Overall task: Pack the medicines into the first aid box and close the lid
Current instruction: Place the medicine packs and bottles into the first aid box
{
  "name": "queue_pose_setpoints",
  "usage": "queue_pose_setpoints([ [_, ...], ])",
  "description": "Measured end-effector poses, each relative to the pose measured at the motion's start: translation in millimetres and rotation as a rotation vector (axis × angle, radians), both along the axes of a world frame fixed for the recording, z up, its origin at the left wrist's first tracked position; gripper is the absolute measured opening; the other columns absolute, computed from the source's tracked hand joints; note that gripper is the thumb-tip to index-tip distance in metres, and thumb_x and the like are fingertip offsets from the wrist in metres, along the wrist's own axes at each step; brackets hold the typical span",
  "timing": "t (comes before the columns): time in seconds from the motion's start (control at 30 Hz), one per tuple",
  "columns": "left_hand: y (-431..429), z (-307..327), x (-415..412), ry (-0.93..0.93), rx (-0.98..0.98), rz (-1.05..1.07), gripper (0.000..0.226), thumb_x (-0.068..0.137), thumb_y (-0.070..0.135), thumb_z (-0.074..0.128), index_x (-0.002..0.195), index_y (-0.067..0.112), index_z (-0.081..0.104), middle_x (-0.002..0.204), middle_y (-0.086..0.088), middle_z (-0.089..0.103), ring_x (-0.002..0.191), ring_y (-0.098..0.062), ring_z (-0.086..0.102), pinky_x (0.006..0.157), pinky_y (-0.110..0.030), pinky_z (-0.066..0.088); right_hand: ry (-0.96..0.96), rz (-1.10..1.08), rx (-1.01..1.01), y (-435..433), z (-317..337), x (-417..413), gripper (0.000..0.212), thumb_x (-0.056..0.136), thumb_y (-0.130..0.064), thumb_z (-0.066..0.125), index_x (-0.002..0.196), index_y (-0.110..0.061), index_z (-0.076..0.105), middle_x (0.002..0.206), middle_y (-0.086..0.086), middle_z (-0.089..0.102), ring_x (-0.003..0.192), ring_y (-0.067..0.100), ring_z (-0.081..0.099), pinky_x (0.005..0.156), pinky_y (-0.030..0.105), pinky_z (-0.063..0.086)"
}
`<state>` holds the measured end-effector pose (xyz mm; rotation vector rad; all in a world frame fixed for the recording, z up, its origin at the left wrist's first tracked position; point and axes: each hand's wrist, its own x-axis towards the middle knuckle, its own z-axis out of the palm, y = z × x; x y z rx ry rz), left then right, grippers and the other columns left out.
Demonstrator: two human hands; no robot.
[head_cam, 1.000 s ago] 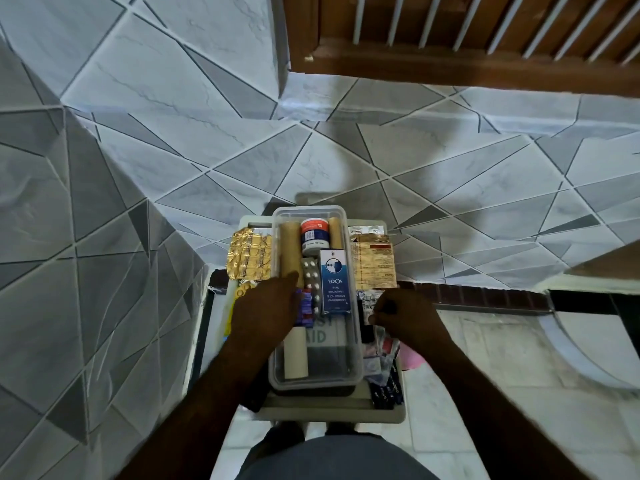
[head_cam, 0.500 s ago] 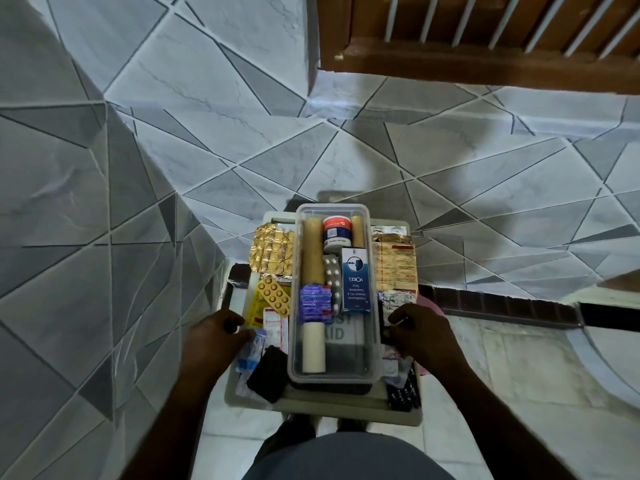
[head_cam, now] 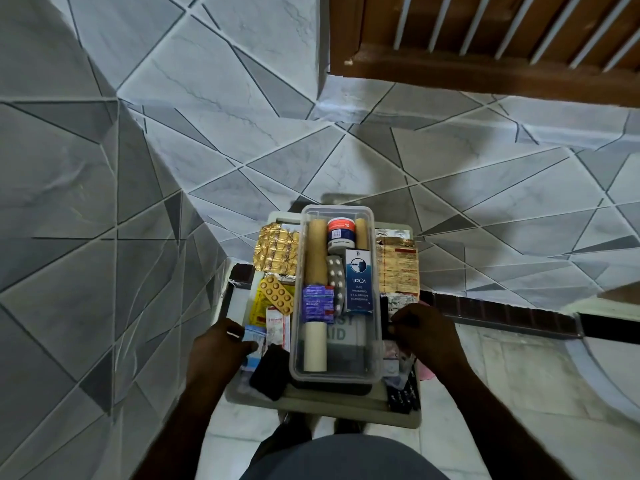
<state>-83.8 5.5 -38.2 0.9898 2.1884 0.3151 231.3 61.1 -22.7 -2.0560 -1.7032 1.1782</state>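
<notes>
The clear plastic first aid box (head_cam: 375, 341) stands open on a small pale table (head_cam: 346, 407). Inside lie two tan bandage rolls, a red-lidded jar (head_cam: 341, 230), a silver pill strip, a blue spray carton (head_cam: 359, 280), a purple packet (head_cam: 318, 304) and a cream roll (head_cam: 315, 346). My left hand (head_cam: 218, 348) grips a small light-blue packet (head_cam: 254, 336) just left of the box. My right hand (head_cam: 424, 336) rests at the box's right side, fingers curled on dark packets there; what it grips is unclear.
Left of the box lie a gold foil strip (head_cam: 276, 250), an orange pill blister (head_cam: 277, 294), a yellow sachet, a white-red carton and a black pouch (head_cam: 270, 372). An orange-printed strip (head_cam: 397, 265) lies on the right. Tiled walls rise left and behind.
My left hand left the box, moved down-left to the loose packets and closed on the light-blue packet. My right hand stayed by the box's right side. The camera shifted slightly.
</notes>
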Motion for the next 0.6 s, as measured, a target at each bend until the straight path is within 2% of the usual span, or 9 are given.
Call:
queue_pose_setpoints([
  [0.1, 1, 2, -7, -0.073, 0.017, 0.054, 0.019, 0.075, 0.020, 0.079, 0.083, 0.024, 0.062, 0.087, -0.004, 0.071, 0.073, -0.017, 0.068, 0.072, -0.037, 0.059, 0.017, -0.016, 0.008, 0, 3, 2, 0.018, 0.083, -0.021, 0.071, 0.074, -0.033, 0.063, 0.070, -0.007, 0.070, 0.060, 0.009, 0.068, 0.062, 0.023, 0.051],
  [0.17, 2, 5, -12, -0.135, 0.029, 0.096, 0.016, 0.077, 0.018, 0.078, 0.085, 0.019, 0.065, 0.085, -0.006, 0.072, 0.074, -0.022, 0.068, 0.075, -0.043, 0.059, 0.025, -0.050, 0.036, 1, 4, 5, 0.009, 0.084, -0.021, 0.071, 0.079, -0.028, 0.068, 0.070, -0.008, 0.070, 0.059, 0.008, 0.068, 0.062, 0.026, 0.054],
  [0.23, 5, 11, -15, -0.184, 0.060, 0.125, 0.018, 0.079, 0.015, 0.076, 0.095, 0.013, 0.068, 0.085, -0.008, 0.072, 0.074, -0.024, 0.068, 0.073, -0.044, 0.060, 0.016, -0.078, 0.066, 4, 10, 8, 0.006, 0.084, -0.021, 0.070, 0.081, -0.026, 0.070, 0.071, -0.009, 0.070, 0.063, 0.009, 0.069, 0.066, 0.029, 0.056],
  [0.3, 8, 22, -14, -0.225, 0.117, 0.149, 0.017, 0.082, 0.013, 0.073, 0.098, 0.013, 0.067, 0.089, -0.008, 0.071, 0.077, -0.023, 0.068, 0.071, -0.044, 0.060, 0.095, -0.154, 0.080, 8, 20, 8, 0.007, 0.085, -0.014, 0.069, 0.083, -0.021, 0.070, 0.073, -0.006, 0.071, 0.064, 0.014, 0.069, 0.064, 0.028, 0.057],
  [0.37, 13, 36, -10, -0.268, 0.192, 0.168, 0.017, 0.084, 0.012, 0.071, 0.099, 0.015, 0.066, 0.092, -0.007, 0.070, 0.079, -0.020, 0.068, 0.066, -0.038, 0.060, 0.135, -0.200, 0.136, 13, 31, 8, 0.008, 0.085, -0.011, 0.069, 0.086, -0.020, 0.070, 0.074, -0.005, 0.071, 0.065, 0.015, 0.070, 0.063, 0.027, 0.058],
  [0.47, 27, 55, 0, -0.411, 0.294, 0.191, 0.021, 0.084, 0.010, 0.070, 0.104, 0.012, 0.067, 0.096, -0.008, 0.070, 0.083, -0.020, 0.069, 0.060, -0.028, 0.056, 0.140, -0.209, 0.230, 23, 45, 4, 0.009, 0.086, -0.016, 0.068, 0.093, -0.021, 0.072, 0.079, -0.007, 0.072, 0.066, 0.012, 0.071, 0.071, 0.032, 0.059],
  [0.53, 39, 62, 11, -0.513, 0.346, 0.186, 0.020, 0.084, 0.009, 0.070, 0.104, 0.013, 0.067, 0.095, -0.008, 0.072, 0.083, -0.021, 0.070, 0.061, -0.028, 0.054, 0.140, -0.194, 0.260, 28, 53, -5, 0.011, 0.086, -0.018, 0.068, 0.096, -0.019, 0.072, 0.083, -0.005, 0.072, 0.067, 0.010, 0.071, 0.073, 0.030, 0.058],
  [0.6, 52, 61, 23, -0.519, 0.380, 0.142, 0.015, 0.083, 0.011, 0.072, 0.096, 0.018, 0.068, 0.093, -0.009, 0.074, 0.081, -0.023, 0.071, 0.061, -0.030, 0.053, 0.171, -0.171, 0.256, 33, 61, -17, 0.009, 0.086, -0.017, 0.068, 0.094, -0.020, 0.071, 0.083, -0.002, 0.072, 0.069, 0.012, 0.071, 0.075, 0.032, 0.058],
])
